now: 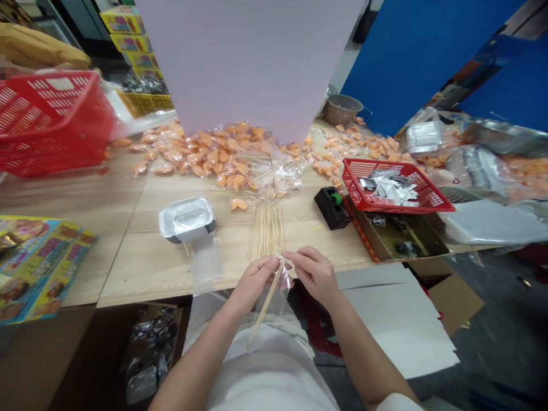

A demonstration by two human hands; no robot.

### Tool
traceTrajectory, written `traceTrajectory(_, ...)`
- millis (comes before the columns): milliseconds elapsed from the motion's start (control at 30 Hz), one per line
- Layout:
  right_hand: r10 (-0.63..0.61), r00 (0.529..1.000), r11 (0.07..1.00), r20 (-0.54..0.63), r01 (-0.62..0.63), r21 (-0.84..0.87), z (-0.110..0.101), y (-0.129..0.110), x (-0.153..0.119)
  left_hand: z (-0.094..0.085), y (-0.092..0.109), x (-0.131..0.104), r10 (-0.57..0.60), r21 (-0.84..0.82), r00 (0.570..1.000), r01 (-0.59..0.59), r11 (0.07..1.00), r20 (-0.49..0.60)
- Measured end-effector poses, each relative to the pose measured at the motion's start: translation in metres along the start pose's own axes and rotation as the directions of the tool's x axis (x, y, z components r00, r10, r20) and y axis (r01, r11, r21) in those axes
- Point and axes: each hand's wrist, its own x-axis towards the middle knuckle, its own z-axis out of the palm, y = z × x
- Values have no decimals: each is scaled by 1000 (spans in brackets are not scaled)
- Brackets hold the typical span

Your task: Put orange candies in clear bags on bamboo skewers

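My left hand (253, 281) is closed around a few thin bamboo sticks (266, 307), which slant down toward my lap. A small clear plastic bag (282, 278) hangs at their upper ends, between the two hands. My right hand (315, 275) pinches the bag with thumb and forefinger by the stick tips; its exact hold is partly hidden. Just beyond my fingers, a row of bamboo sticks (266, 228) lies on the wooden table (149, 251). Left of that row stands a stack of foil trays (187, 218), with a clear plastic sheet (205, 260) in front of it.
Orange pieces in clear wrappers (214, 151) are heaped along the back. To the right are a black tape dispenser (331, 208) and a red basket (359, 197) of silver sachets over a box (436, 242). A larger red basket (81, 123) and printed boxes (47, 268) stand left.
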Motion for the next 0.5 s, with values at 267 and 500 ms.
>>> traceTrajectory(267, 1, 1000, 999, -15, -1, 44, 0, -1, 2, -5, -6, 2, 30, -37, 998, -28, 999, 55)
traceTrajectory(500, 25, 1000, 997, -12, -24, 67, -1, -2, 5, -5, -5, 2, 76, -38, 993, -73, 997, 92)
